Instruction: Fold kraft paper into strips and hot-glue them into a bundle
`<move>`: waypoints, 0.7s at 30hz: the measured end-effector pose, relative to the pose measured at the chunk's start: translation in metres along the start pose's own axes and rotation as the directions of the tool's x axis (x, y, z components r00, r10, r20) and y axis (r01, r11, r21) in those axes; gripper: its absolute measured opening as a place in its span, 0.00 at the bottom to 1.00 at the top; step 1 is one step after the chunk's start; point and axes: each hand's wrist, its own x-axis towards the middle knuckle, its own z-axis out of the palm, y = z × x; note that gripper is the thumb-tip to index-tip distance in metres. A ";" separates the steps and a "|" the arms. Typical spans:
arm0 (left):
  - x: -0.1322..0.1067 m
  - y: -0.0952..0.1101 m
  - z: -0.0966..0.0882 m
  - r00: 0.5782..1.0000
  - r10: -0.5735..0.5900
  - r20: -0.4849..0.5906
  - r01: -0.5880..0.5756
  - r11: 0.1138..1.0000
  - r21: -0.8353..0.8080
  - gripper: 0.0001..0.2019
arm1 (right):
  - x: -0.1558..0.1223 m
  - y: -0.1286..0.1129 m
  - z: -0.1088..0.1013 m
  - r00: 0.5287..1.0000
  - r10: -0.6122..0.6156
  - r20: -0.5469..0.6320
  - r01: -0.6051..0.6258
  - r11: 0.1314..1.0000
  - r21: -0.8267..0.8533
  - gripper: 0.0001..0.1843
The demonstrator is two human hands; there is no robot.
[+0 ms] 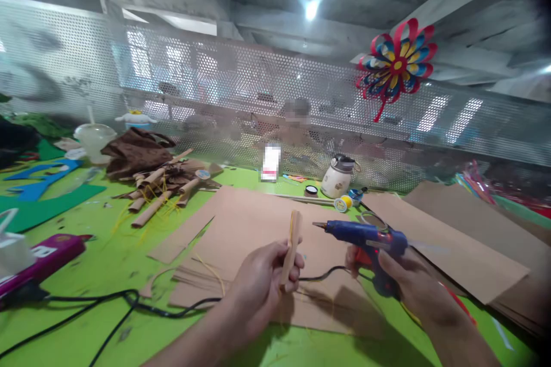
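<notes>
My left hand (262,278) is closed around a rolled brown paper stick (293,243), held upright above the cardboard sheets (241,229). My right hand (398,281) grips a blue hot glue gun (365,238) by its handle. The gun's nozzle points left and stops a short gap from the top of the stick. A black cord (129,301) runs from the gun leftward across the green table (107,264).
A heap of rolled brown paper sticks (161,186) and brown cloth lies at back left. A white jar (338,179), tape rolls (344,203), a magenta tool (43,258) and green and blue foam sheets (38,195) surround the work area. A perforated metal screen (258,86) carries a paper pinwheel (396,66).
</notes>
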 end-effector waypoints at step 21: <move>-0.001 -0.005 0.000 1.000 0.007 -0.006 -0.007 0.999 0.039 0.11 | -0.006 -0.012 0.004 0.997 0.066 -0.036 -0.073 0.967 -0.244 0.19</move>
